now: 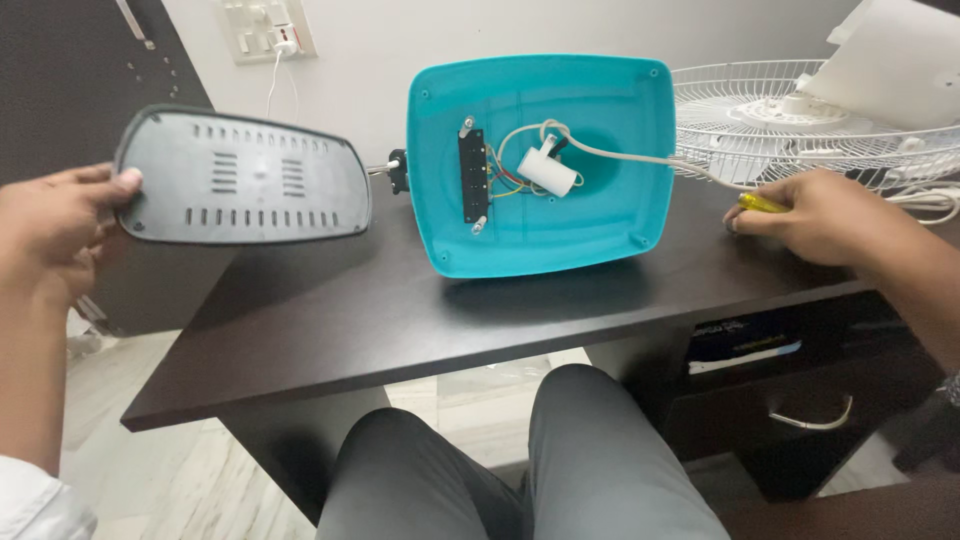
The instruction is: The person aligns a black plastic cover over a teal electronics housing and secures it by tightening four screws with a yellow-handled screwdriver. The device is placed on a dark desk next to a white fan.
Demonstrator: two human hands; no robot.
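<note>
Holding the grey base cover [245, 178] up off the desk, my left hand [55, 235] has its grip clenched on the cover's left edge, thumb on the slotted face turned toward me. The cover hangs in the air at the far left, past the desk's left end, its right edge close to a small black knob [398, 170] that sticks out from the teal fan base [540, 165].

That teal base stands on its edge in the middle of the dark desk [330, 320], open underside facing me. Inside it I see a black switch strip [472, 176] set upright, a white capacitor [548, 170] just right of it, and thin coloured wires [505, 185] between the two. A white cord [640, 155] runs out of the hollow to the right.

My right hand [815, 215] rests on the desk at the right, well apart from the teal base, its grip closed around a yellow-handled screwdriver [760, 203]; only the handle end shows past my fingers. Just beyond that hand lies a white wire fan guard [750, 120], flat on the desk's far right part, with a white fan part [890, 60] behind it.

On the far wall is a white switch plate [265, 28] with a plug and thin cable. Near me, under the desk, are my knees in grey trousers [520, 460] and a drawer with a metal handle [812, 420].
</note>
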